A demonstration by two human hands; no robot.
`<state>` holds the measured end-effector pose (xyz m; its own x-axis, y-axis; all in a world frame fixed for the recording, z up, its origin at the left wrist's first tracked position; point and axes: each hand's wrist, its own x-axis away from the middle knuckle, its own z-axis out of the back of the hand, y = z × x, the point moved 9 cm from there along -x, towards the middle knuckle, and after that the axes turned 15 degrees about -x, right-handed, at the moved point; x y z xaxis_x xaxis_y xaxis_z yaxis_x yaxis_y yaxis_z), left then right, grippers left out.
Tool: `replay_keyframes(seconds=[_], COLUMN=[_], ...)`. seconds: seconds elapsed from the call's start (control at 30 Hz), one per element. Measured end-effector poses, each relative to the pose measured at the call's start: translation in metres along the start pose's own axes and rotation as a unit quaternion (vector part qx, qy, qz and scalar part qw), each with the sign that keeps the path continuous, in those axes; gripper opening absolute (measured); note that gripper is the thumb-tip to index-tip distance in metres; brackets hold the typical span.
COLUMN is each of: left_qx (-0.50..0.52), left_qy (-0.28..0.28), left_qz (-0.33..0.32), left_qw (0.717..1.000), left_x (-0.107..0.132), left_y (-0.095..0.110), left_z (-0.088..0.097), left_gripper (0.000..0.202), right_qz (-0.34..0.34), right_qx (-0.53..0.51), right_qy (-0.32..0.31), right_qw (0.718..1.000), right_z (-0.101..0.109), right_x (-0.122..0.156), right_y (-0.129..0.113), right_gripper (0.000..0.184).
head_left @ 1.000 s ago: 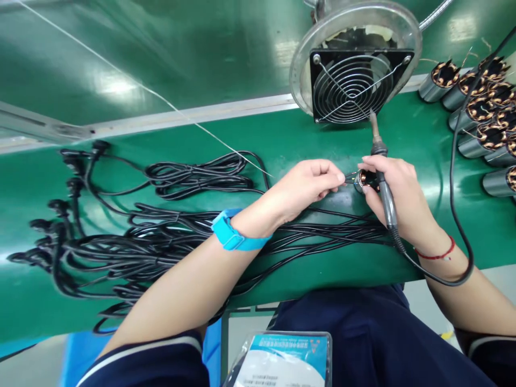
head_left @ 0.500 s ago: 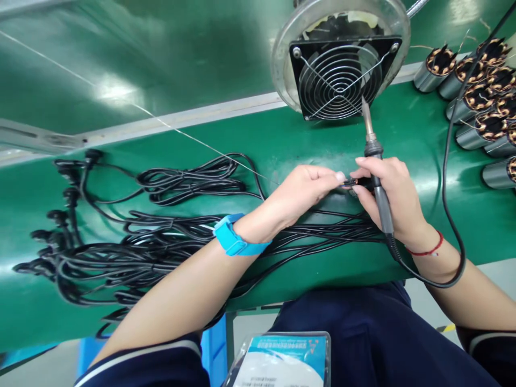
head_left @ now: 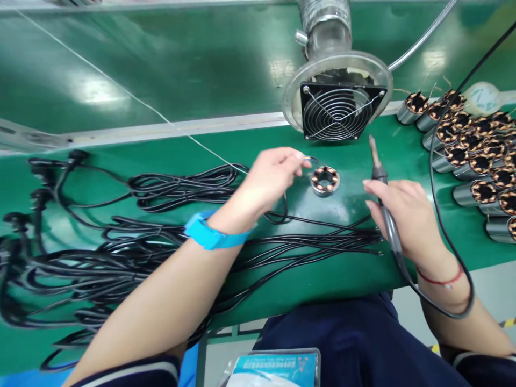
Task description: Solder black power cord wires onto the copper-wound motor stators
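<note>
below a square black fan with a round metal wire grille [head_left: 337, 114], one ring-shaped metal stator with copper windings [head_left: 325, 188] sits on the glossy green tabletop [head_left: 330, 282], its coils facing up. neither hand touches it; it lies between the two, nearer to the left.

just left of the ring, the bare left hand [head_left: 270, 177] has thumb and forefinger pinched together on the thin coloured wire ends [head_left: 309, 159] of a dark lead. these reach toward the stator, but whether they are joined to it is too small to tell. a bright blue strap [head_left: 213, 234] circles the left wrist.

to the right, the bare right hand [head_left: 409, 215] is curled round the dark grey handle of a slim soldering iron [head_left: 388, 220], thumb along its upper part. the iron's tip points up, close to the fan's lower right corner and well apart from the stator. its black cord loops past the red string bracelet [head_left: 441, 280] on that wrist.

across the left of the table lie bundled black power cables [head_left: 133, 263] with moulded plugs, their cut ends running under the left forearm toward the right hand. at the far right, silver cylindrical stators with copper coils [head_left: 459, 156] stand close together, and a pale round roll [head_left: 481, 99] rests behind them.
</note>
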<state>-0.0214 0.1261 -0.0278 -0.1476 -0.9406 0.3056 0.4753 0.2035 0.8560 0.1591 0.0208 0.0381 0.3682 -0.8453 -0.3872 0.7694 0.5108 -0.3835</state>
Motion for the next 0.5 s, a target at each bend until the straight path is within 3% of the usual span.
replay_keyframes(seconds=[0.13, 0.3, 0.4, 0.47, 0.5], left_qx=[-0.013, -0.046, -0.078, -0.088, -0.096], left_qy=[0.126, 0.237, 0.303, 0.266, 0.211], left_qz=[0.006, -0.001, -0.060, -0.079, -0.079], left_qw=[0.992, 0.970, 0.948, 0.957, 0.970], left_x=[-0.018, -0.018, 0.005, 0.018, 0.021], left_y=[-0.012, -0.018, 0.006, 0.021, 0.025], left_z=[0.057, 0.096, 0.102, 0.086, 0.070], left_gripper=[0.019, 0.019, 0.021, 0.026, 0.026], right_qz=[0.016, -0.028, -0.076, -0.122, -0.137], right_qx=[0.064, 0.163, 0.224, 0.263, 0.275], right_qy=[-0.118, -0.133, -0.136, -0.124, -0.116], right_qw=[0.991, 0.977, 0.962, 0.949, 0.945], right_z=[0.030, 0.086, 0.099, 0.099, 0.096], right_x=[0.032, 0.070, 0.086, 0.095, 0.099], right_y=[0.008, 0.030, 0.048, 0.069, 0.079], right_gripper=[0.032, 0.033, 0.035, 0.035, 0.034])
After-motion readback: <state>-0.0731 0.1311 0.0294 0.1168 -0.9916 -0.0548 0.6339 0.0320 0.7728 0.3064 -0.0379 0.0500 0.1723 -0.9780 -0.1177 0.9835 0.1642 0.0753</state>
